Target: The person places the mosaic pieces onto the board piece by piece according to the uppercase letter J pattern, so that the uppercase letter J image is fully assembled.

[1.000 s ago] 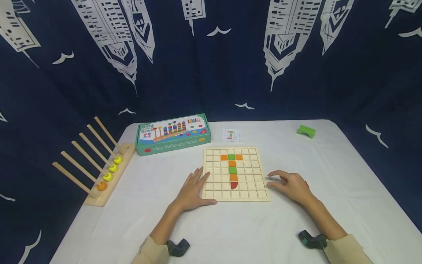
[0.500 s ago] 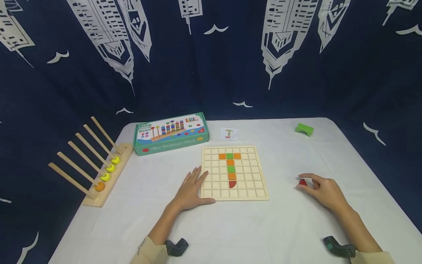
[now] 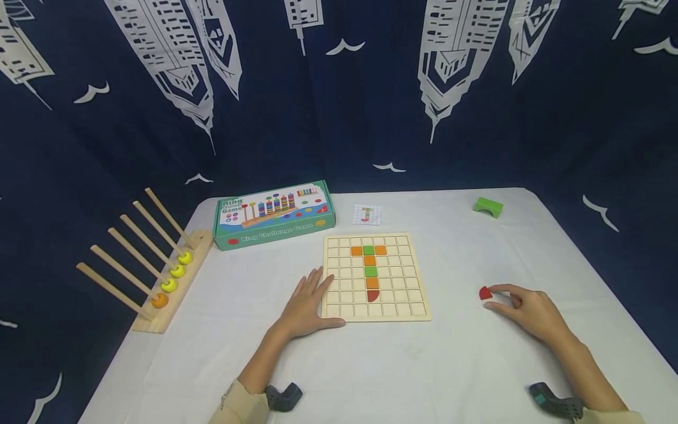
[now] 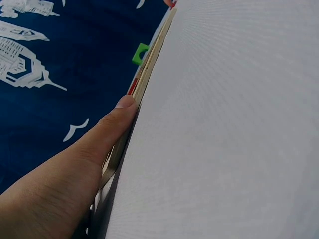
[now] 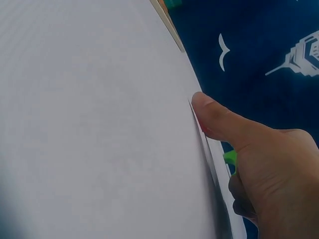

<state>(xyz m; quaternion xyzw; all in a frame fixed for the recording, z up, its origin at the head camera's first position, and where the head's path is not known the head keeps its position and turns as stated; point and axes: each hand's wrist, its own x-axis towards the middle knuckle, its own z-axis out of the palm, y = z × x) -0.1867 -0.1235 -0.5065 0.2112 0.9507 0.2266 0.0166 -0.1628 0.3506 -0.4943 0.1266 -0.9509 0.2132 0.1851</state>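
A wooden grid board (image 3: 402,294) lies mid-table with green, orange and red pieces forming a T with a rounded red piece (image 3: 373,295) at its foot. My left hand (image 3: 307,306) rests at the board's left edge, fingers spread, thumb along the near-left corner. To the right of the board, a small red piece (image 3: 484,292) with a curved edge lies on the white cloth. My right hand (image 3: 532,315) is at it, index fingertip by its right side and thumb just below, a gap showing between them. In the right wrist view the thumb mostly hides this red piece (image 5: 201,124).
A pattern card (image 3: 367,215) lies behind the board, with a green Ring Challenge Game box (image 3: 275,229) to its left. A peg rack (image 3: 190,271) with yellow and orange rings stands at far left. A green arch block (image 3: 488,206) sits at back right.
My right hand has moved right from the board's edge, past the red piece and then slightly back so that the piece shows at its fingertips. My left hand has stayed on the board.
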